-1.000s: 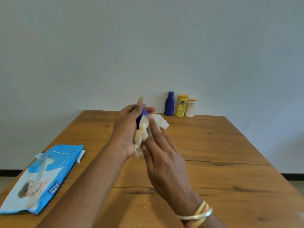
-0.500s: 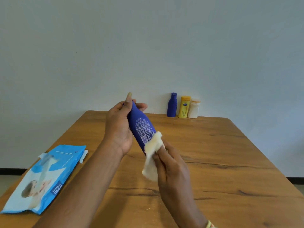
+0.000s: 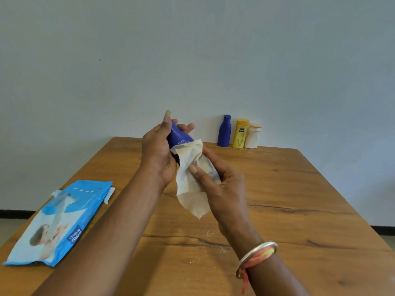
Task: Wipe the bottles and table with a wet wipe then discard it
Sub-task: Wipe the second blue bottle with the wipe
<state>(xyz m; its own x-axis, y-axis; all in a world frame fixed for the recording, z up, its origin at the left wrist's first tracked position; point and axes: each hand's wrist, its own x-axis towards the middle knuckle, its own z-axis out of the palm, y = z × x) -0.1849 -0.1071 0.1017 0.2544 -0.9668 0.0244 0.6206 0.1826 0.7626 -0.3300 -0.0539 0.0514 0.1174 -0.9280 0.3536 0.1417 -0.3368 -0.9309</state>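
Wet wipe [image 3: 189, 180]: moved up from the base, now wrapped over the lower half of the dark blue bottle [image 3: 178, 136], held above the wooden table [image 3: 299, 210]. Right hand [image 3: 222, 189]: fingers curled round wipe and bottle, thumb pressing. Left hand [image 3: 157, 154]: grips the bottle's upper end, forefinger straight. Wipes pack [image 3: 57, 221]: flat, table's left.
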